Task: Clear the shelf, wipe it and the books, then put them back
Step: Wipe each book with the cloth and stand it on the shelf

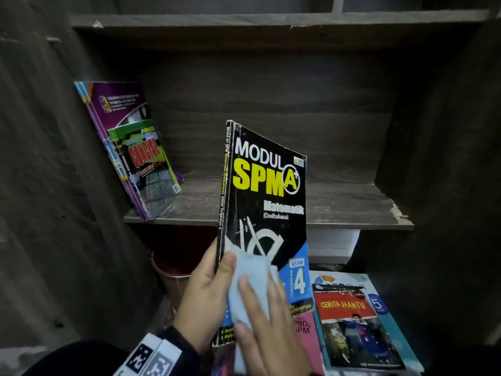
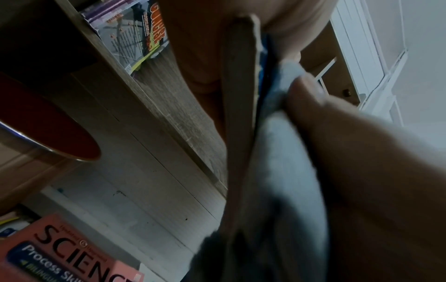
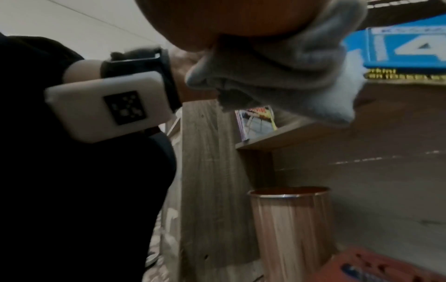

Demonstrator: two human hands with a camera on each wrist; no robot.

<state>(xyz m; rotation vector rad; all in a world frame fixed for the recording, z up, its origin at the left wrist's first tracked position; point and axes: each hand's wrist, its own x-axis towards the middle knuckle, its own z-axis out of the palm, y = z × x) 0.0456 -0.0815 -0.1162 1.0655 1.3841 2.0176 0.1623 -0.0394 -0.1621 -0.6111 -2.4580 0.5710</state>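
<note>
- A black workbook point(image 1: 264, 202) titled "MODUL SPM A+ Matematik" is held upright in front of the shelf point(image 1: 339, 204), its cover turned toward the head camera and its lower part below the level of the shelf board.
- The left hand point(image 1: 208, 291) is closed around the book's spine edge near the bottom, with the thumb laid on the front cover (the other fingers are hidden behind the book).
- A pale blue-grey cloth point(image 1: 250, 286) is pressed flat against the lower cover by the right hand point(image 1: 267, 332), whose fingers are extended over it; in the right wrist view the cloth point(image 3: 284, 63) is seen bunched under the palm.
- On the left end of the shelf, a few books point(image 1: 135, 150) are leaned against the side panel, with a green-edged one marked "CONCISE" at the front; a clear bookend appears to stand at their foot.
- The rest of the shelf board is bare, and its right front corner is chipped.
- Below and to the right, a stack of books point(image 1: 360, 321) is laid flat, with "CERITA HANTU" on top.
- A copper-coloured bin point(image 3: 289, 225) with a red interior is stood under the shelf at the left.
- An orange "SCIENCE Process Skills" book point(image 2: 72, 253) is noted lying low at the left in the left wrist view.
- A white marker tag point(image 1: 151, 359) is worn on the left wrist over a dark sleeve.
</note>
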